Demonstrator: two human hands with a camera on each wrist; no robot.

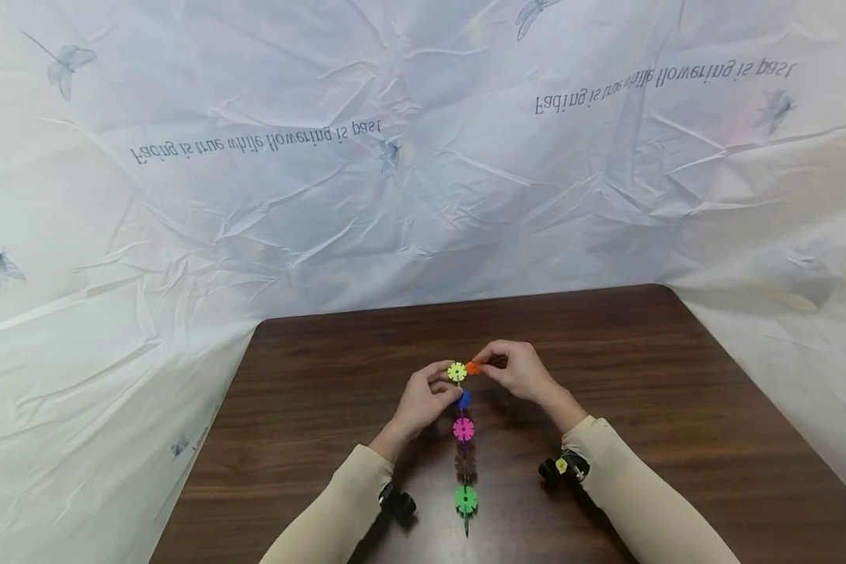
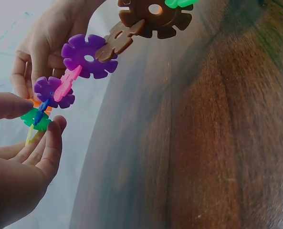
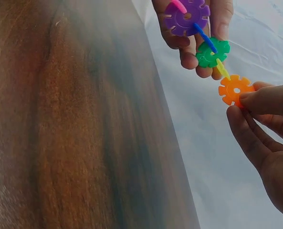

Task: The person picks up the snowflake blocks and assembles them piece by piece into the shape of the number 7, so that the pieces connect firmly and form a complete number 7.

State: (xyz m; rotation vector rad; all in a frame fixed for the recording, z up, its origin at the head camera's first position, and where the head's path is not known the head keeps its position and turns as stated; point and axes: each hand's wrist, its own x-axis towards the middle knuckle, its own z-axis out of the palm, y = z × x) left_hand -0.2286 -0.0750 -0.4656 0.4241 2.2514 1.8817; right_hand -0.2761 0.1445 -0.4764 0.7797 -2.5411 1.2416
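A chain of notched plastic discs runs from my hands toward me down the middle. My left hand (image 1: 419, 401) pinches a small green disc (image 3: 208, 58) near the far end, thumb on one side and fingers on the other. Between thumb and fingers of my right hand (image 1: 525, 373) is an orange disc (image 3: 244, 85), its edge meeting a yellow disc (image 1: 452, 375) slotted into the green one. Nearer me follow a blue disc (image 1: 464, 401), a purple disc (image 3: 179, 24), a pink disc (image 1: 463, 422), another purple disc (image 2: 77, 55), brown discs (image 2: 131, 18) and a bright green disc (image 1: 465, 491).
Beneath the hands lies a dark brown wood-grain table (image 1: 310, 439) with rounded far corners. A creased white sheet (image 1: 423, 196) with printed lettering hangs behind it and along both sides. Small black cameras (image 1: 400, 503) are strapped at both wrists.
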